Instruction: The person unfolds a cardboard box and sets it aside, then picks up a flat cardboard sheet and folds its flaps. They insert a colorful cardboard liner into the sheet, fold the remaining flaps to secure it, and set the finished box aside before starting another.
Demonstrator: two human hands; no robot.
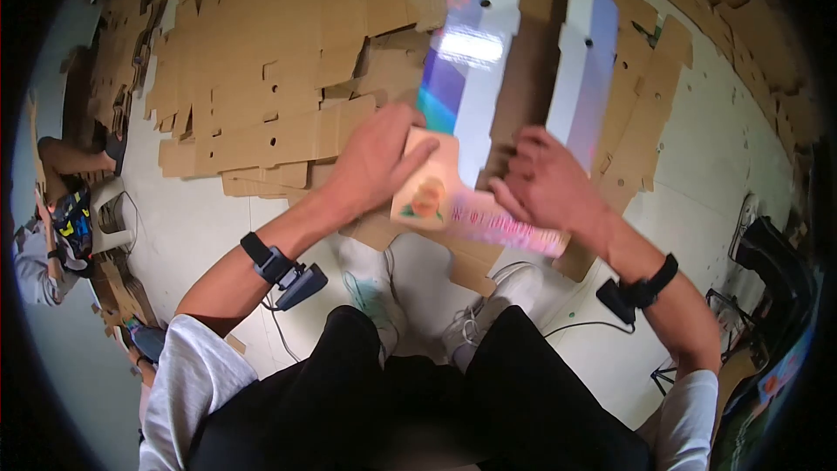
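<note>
A printed cardboard box [478,78], partly folded, is held in front of me above the floor. Its two long sides stand apart, showing white inner strips and a brown gap between them. The near end is peach-coloured with a fruit picture and pink lettering. My left hand [377,161] grips the near left corner, thumb on the peach-coloured panel and fingers behind the edge. At the near right part, my right hand [551,181] has its fingers curled over the box and its thumb by the lettered panel. That hand is slightly blurred, its fingertips partly hidden.
Flat brown cardboard sheets [275,61] are piled on the floor ahead and to the left. More brown cardboard [667,87] lies at the right. Another person [61,218] sits at the far left. A black object [776,253] stands at the right edge.
</note>
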